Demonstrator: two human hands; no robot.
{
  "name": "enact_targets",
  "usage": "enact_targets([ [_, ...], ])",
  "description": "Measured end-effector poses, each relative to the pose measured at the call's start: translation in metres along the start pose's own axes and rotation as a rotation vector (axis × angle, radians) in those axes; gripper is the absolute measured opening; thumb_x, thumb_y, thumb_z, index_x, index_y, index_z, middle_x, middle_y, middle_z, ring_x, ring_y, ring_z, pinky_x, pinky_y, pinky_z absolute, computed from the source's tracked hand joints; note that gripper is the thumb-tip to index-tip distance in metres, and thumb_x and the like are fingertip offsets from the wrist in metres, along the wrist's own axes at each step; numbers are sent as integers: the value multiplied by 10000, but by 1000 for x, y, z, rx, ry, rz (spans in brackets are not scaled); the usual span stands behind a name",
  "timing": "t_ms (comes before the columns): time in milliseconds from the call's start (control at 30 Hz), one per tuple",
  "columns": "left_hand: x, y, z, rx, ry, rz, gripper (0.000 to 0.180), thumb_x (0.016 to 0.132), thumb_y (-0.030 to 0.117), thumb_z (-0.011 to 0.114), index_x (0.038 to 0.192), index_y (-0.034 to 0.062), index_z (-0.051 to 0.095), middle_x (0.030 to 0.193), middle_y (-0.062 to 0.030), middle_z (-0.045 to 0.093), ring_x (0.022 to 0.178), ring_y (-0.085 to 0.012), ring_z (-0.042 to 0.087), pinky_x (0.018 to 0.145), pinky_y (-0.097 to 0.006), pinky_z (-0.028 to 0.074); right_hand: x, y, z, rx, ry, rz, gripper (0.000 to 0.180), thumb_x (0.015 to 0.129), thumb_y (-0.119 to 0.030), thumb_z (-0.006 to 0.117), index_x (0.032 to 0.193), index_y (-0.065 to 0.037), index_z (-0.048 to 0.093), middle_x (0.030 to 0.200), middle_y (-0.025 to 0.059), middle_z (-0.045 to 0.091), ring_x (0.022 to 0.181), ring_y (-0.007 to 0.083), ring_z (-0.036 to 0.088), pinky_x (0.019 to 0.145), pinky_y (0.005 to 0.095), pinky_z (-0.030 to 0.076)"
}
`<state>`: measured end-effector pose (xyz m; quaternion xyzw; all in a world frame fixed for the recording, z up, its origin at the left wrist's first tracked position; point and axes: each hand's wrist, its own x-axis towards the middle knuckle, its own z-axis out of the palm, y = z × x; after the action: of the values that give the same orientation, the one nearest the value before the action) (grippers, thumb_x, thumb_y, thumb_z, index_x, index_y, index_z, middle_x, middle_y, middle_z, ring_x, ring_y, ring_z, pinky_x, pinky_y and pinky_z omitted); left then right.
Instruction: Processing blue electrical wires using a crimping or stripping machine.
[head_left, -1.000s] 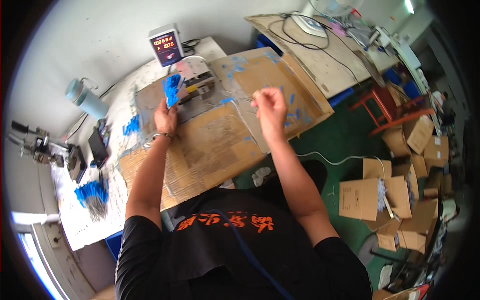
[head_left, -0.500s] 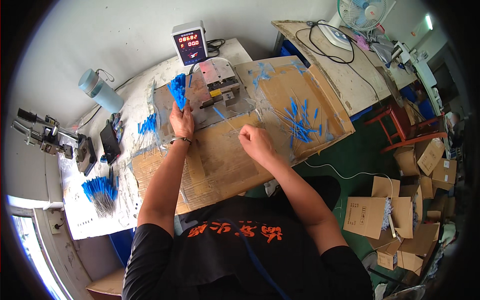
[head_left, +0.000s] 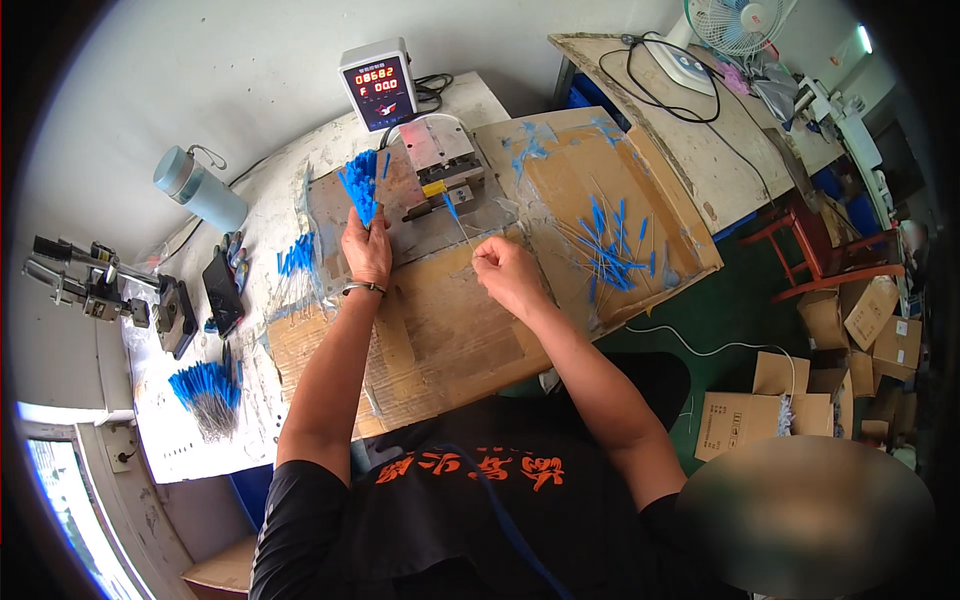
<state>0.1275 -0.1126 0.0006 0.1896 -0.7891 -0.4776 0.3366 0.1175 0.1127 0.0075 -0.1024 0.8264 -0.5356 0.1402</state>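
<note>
My left hand [head_left: 368, 250] is closed round an upright bundle of thin wires with blue tips [head_left: 359, 186], held over the left part of a metal plate. My right hand [head_left: 508, 274] pinches the tail of one blue-tipped wire [head_left: 451, 206]. That wire's blue end points away from me, at the front of a small metal machine [head_left: 436, 147] with a yellow mark; whether it touches cannot be made out. To the right of this hand, a loose pile of blue-tipped wires [head_left: 615, 258] lies on cardboard [head_left: 560, 165].
More blue-tipped wires [head_left: 296, 256] lie left of the plate, and another bunch [head_left: 205, 392] at the table's left end. A control box with red digits [head_left: 378, 86] stands behind. A bottle [head_left: 205, 192] and a phone-like black object [head_left: 221, 283] are leftward. A blurred shape [head_left: 805, 515] fills the lower right.
My right hand has brought the single wire's blue tip up to the machine's front. My left hand still holds the bundle. A blurred shape has come in at lower right.
</note>
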Motion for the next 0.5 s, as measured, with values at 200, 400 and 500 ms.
enact_targets([
  [200, -2, 8, -2, 36, -29, -25, 206, 914, 239, 564, 855, 41, 558, 658, -63, 604, 603, -161, 564, 588, -318, 451, 0, -3, 0, 66, 11, 23, 98, 808, -141, 593, 837, -49, 617, 767, 95, 667, 704, 237, 649, 644, 336, 489],
  [400, -10, -11, -7, 67, -17, 40, 196, 878, 214, 597, 924, 24, 603, 708, -67, 624, 641, -149, 567, 593, -319, 459, 1, 13, 8, 132, 50, -82, 71, 823, -101, 593, 831, -31, 597, 685, 56, 618, 572, 128, 579, 478, 278, 460],
  [500, -5, -21, -12, 618, -155, -115, 275, 855, 292, 550, 963, 50, 624, 813, -156, 642, 719, -301, 601, 667, -437, 475, 0, 16, 34, 87, 218, -204, 69, 785, -57, 550, 726, -45, 585, 655, 133, 607, 589, 234, 558, 574, 387, 474],
])
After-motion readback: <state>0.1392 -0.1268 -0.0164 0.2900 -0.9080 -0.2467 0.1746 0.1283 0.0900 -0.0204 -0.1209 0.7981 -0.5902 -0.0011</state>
